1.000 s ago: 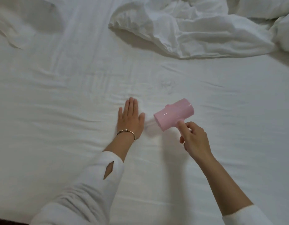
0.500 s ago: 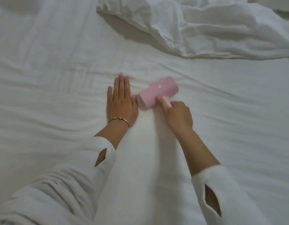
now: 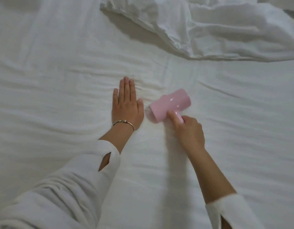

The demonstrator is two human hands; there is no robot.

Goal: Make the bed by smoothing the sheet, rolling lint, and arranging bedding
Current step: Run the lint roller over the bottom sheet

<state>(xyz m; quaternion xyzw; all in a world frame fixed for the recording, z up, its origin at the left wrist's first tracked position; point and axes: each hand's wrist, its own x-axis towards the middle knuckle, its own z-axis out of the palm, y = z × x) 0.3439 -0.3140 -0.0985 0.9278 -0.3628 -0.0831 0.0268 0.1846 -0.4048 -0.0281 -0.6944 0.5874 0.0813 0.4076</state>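
While left hand (image 3: 126,106) lies flat on sheet (image 3: 60,96), right hand (image 3: 187,131) grips blurred lint roller (image 3: 171,104), handle hidden

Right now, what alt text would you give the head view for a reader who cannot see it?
A person's right hand holds a pink lint roller by its handle on a white bed sheet, while the left hand, a bracelet at its wrist, lies flat beside it. A crumpled white duvet is heaped at the top right.
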